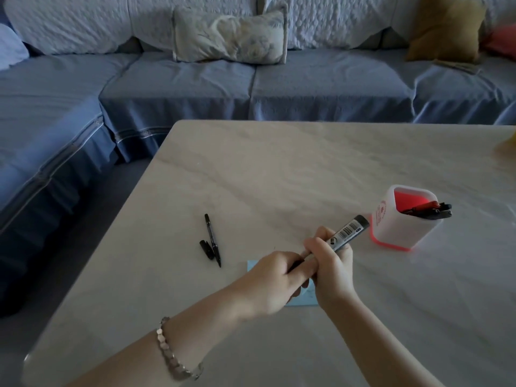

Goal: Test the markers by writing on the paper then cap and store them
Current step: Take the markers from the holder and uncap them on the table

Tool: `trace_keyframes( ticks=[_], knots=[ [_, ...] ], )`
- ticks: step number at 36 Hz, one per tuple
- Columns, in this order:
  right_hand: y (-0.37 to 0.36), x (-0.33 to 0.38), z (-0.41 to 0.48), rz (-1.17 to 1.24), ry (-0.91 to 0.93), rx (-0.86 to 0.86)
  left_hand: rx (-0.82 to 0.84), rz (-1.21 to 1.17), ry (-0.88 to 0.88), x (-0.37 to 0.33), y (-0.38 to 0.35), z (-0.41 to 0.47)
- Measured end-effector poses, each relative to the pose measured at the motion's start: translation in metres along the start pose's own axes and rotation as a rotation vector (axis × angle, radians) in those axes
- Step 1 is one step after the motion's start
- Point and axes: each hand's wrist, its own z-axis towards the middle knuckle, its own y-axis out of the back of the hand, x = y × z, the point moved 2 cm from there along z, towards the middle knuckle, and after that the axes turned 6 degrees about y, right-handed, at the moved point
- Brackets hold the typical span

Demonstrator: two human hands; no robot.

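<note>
Over the pale table, left hand and right hand both grip a barcoded black marker

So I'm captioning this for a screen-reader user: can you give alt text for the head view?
The left hand and right hand grip a thick black marker above blue paper on a pale table. A thin pen lies left, its cap beside it; a white-and-red holder of markers stands right.
</note>
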Motion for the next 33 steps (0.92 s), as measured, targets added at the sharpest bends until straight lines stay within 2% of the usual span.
trace_keyframes(
  ticks=[3, 10, 11, 13, 14, 15, 16, 18, 20, 23, 25, 28, 33],
  knots=[
    [0.0, -0.003, 0.001, -0.037, -0.02, -0.058, 0.0, 0.029, 0.043, 0.003, 0.002, 0.002],
    [-0.014, -0.016, 0.012, -0.062, -0.239, 0.036, 0.215, -0.437, 0.292, 0.009, 0.003, 0.0],
    [-0.015, -0.015, 0.015, -0.007, -0.267, 0.04, 0.307, -0.54, 0.339, 0.009, 0.007, -0.002],
    [-0.005, -0.004, 0.029, 0.289, -0.277, -0.049, 0.573, -0.785, 0.389, 0.008, 0.015, -0.015],
    [0.008, 0.004, 0.04, 0.432, -0.246, -0.141, 0.653, -0.858, 0.37, 0.009, 0.02, -0.024],
    [0.024, 0.011, 0.052, 0.495, -0.203, -0.224, 0.648, -0.897, 0.351, 0.015, 0.025, -0.03],
    [0.038, 0.017, 0.06, 0.459, -0.175, -0.264, 0.569, -0.922, 0.364, 0.024, 0.031, -0.033],
    [0.055, 0.018, 0.067, 0.237, -0.204, -0.226, 0.278, -0.906, 0.451, 0.049, 0.045, -0.029],
    [0.051, 0.002, 0.068, -0.024, -0.289, -0.094, 0.004, -0.803, 0.483, 0.071, 0.053, -0.017],
    [0.039, -0.022, 0.064, -0.318, -0.483, 0.081, -0.261, -0.546, 0.378, 0.078, 0.06, 0.006],
    [0.034, -0.028, 0.064, -0.54, -0.536, 0.167, -0.37, -0.331, 0.279, 0.075, 0.066, 0.02],
    [0.025, -0.029, 0.066, -0.788, -0.509, 0.303, -0.469, 0.049, 0.168, 0.071, 0.081, 0.041],
    [0.008, -0.033, 0.082, -1.18, -0.315, 0.485, -0.575, 0.237, 0.215, 0.073, 0.104, 0.074]
  ],
)
